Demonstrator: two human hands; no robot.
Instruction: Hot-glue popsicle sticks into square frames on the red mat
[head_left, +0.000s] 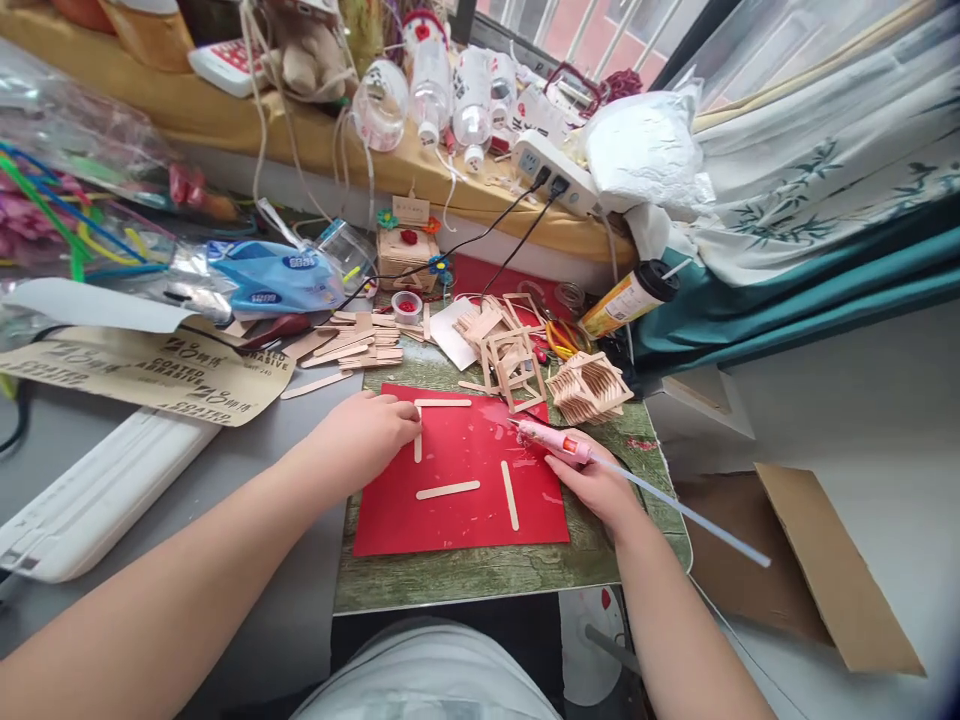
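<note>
My right hand (596, 485) is wrapped around a pink hot glue gun (555, 440), its nozzle pointing left over the red sheet (465, 530). A long translucent glue stick (697, 518) juts out of the gun's back. At the sheet's upper left, the bent fingers of my left hand (371, 435) press on the top end of an upright craft stick (418, 445). That end meets a horizontal craft stick (444, 403). Two more lie apart on the sheet: a near-horizontal craft stick (448, 490) and a steep craft stick (510, 495).
Behind the sheet lie loose craft sticks (352, 345), open stick frames (514, 360) and a stacked stick structure (590, 388). A drink cup (630, 298) leans at right. Black cables run from a power strip (555, 170). Sandpaper (150, 370) lies at left.
</note>
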